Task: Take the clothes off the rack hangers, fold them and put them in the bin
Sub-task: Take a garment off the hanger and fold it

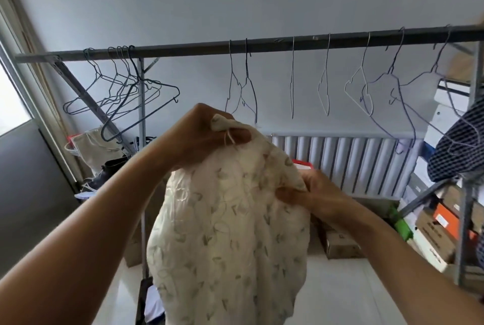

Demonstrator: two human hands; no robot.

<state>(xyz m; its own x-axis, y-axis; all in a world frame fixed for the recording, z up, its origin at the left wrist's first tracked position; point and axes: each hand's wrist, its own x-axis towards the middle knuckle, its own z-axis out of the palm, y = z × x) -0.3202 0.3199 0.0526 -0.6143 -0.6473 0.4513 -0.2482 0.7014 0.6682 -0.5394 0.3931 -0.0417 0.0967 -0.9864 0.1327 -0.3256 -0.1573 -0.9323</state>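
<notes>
Cream embroidered garment (230, 233) is up in front of me, off its hanger, hanging bunched between both hands just below the rack rail (262, 43). Left hand (207, 136) pinches a small knot of cloth at the top, a loose thread dangling from it. Right hand (311, 193) is lower, fingers curled around the side edge.

My worry is that top pinch. It's a thin bite on light fabric, and one slip drops that whole side. The cloth is crumpled too, so a fold in mid-air may come out lopsided, and I see no worktop to lay it on. The bare wire hangers (324, 89) sit close behind, and a hook could snag the embroidery if the garment swings back.

The hem runs off the bottom of the view, so I can't tell whether it reaches the floor. I can't tell which part of the garment each hand has. The bin is nowhere in view. At the far right is a dark checked piece (461, 141), blurred, and I can't tell if it's on a hanger.
</notes>
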